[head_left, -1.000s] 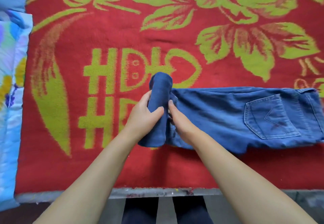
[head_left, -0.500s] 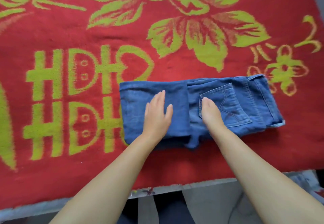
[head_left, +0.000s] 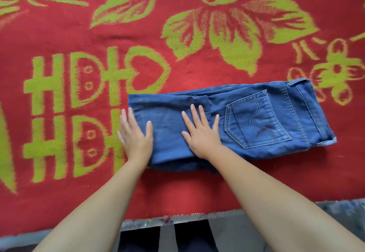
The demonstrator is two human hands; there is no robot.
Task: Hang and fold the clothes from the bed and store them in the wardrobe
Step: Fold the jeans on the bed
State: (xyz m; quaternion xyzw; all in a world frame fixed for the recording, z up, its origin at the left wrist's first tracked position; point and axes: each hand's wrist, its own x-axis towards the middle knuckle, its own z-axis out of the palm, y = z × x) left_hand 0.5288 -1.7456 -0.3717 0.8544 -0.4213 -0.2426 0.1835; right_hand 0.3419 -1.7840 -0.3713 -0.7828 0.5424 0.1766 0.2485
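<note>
Head view: folded jeans (head_left: 246,119) lie on the red bed blanket (head_left: 197,182) near its front edge. Both hands press flat, fingers spread: left hand (head_left: 135,135) at the fold's end, right hand (head_left: 202,133) mid-bundle. Compared with half a second ago, both sit further left. Lifting carelessly would probably spring the fold open.

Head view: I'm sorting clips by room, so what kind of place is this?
Probably a bedroom. A red blanket with green flowers covers what looks like a bed, its edge near the person, and both open hands, left hand and right hand, press folded jeans flat on it.
</note>
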